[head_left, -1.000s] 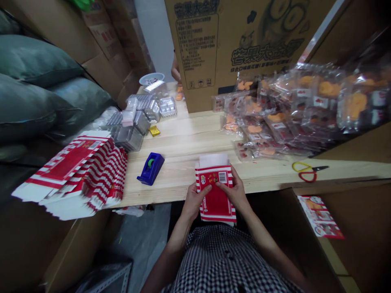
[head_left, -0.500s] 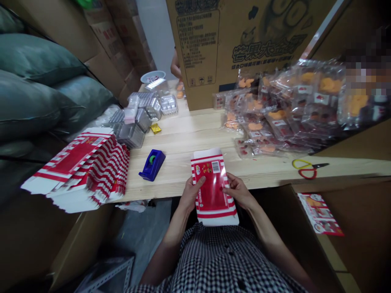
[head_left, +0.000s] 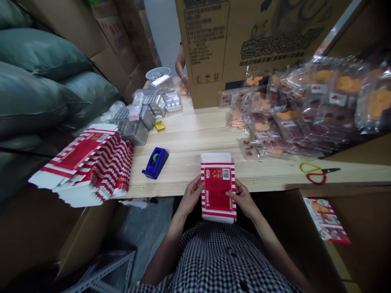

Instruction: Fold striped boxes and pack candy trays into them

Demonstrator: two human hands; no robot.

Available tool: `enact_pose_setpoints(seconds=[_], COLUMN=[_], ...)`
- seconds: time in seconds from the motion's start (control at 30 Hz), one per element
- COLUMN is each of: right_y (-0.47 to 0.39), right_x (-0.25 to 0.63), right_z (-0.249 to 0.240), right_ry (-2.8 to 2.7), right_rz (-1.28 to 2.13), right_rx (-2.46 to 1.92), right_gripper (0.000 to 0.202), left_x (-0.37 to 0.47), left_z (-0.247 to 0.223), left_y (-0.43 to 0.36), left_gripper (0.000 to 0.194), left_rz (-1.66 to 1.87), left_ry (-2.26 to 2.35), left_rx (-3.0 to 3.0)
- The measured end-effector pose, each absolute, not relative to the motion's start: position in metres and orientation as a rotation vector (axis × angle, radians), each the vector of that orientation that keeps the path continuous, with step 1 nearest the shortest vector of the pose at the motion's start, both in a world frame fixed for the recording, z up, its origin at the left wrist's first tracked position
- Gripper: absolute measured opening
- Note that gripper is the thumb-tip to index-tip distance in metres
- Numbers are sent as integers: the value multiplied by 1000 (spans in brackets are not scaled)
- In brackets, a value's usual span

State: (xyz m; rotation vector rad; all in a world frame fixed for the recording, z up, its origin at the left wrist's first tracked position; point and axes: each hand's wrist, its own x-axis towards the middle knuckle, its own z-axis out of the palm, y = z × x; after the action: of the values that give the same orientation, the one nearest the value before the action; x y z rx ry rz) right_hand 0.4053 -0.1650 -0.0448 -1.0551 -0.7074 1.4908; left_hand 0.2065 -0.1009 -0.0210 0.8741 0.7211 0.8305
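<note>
A flattened red-and-white striped carton [head_left: 217,193] is held at the table's front edge, its printed side with a barcode facing up. My left hand [head_left: 193,193] pinches its left edge, the thumb near the rim. On the opposite edge my right hand [head_left: 243,197] grips it, thumb lying across the red panel. The white top flap rests over the wooden table [head_left: 186,142]. To the left lies a stack of the same striped cartons [head_left: 91,162]. Between stack and hands stands a blue tape dispenser [head_left: 155,163] with a green core.
Clear bags of orange sweets [head_left: 287,116] are heaped at right, before a tall cardboard box [head_left: 210,49]. Scissors [head_left: 319,172] lie near the front edge. Clear plastic trays [head_left: 146,108] and a yellow packet [head_left: 159,125] sit at back left. Another person's arm [head_left: 181,65] shows behind the box.
The carton has turned straighter and looks shorter. My left thumb has slid from its face towards the left edge. The other person's arm reaches further into view.
</note>
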Motion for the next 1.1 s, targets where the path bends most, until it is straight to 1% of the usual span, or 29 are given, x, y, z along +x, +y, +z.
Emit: enact_pose_setpoints(seconds=[0.13, 0.23, 0.3, 0.47, 0.53, 0.63, 0.7, 0.8, 0.9, 1.1], right_y=[-155, -147, -143, -143, -147, -154, -156, -155, -152, -155], right_x=[415, 418, 415, 390, 381, 379, 383, 392, 398, 409], right_z=[-34, -19, -8, 11, 13, 13, 15, 19, 20, 15], right_ry=[-708, -703, -692, -746, -742, -773, -837, -930, -959, -906], right_rz=[1414, 1347, 1312, 1277, 1243, 1229, 1240, 1271, 1315, 1398], right_rx=[-1040, -1061, -1082, -1080, -1100, -1141, -1151, -1102, -1045, -1075], right_gripper=[67, 70, 73, 92, 95, 95, 90, 69, 51, 25], left_x=[207, 206, 205, 200, 198, 195, 192, 188, 183, 175], left_z=[-19, -13, -5, 23, 31, 33, 30, 26, 27, 24], left_y=[-106, -107, -102, -84, -84, -92, -97, -100, -100, -105], left_gripper=[45, 44, 47, 67, 68, 63, 62, 60, 51, 36], left_rz=[786, 786, 830, 1090, 1095, 1028, 994, 956, 888, 786], left_ry=[730, 740, 741, 826, 833, 834, 837, 828, 806, 789], left_rx=[919, 931, 972, 1128, 1142, 1149, 1152, 1140, 1129, 1150])
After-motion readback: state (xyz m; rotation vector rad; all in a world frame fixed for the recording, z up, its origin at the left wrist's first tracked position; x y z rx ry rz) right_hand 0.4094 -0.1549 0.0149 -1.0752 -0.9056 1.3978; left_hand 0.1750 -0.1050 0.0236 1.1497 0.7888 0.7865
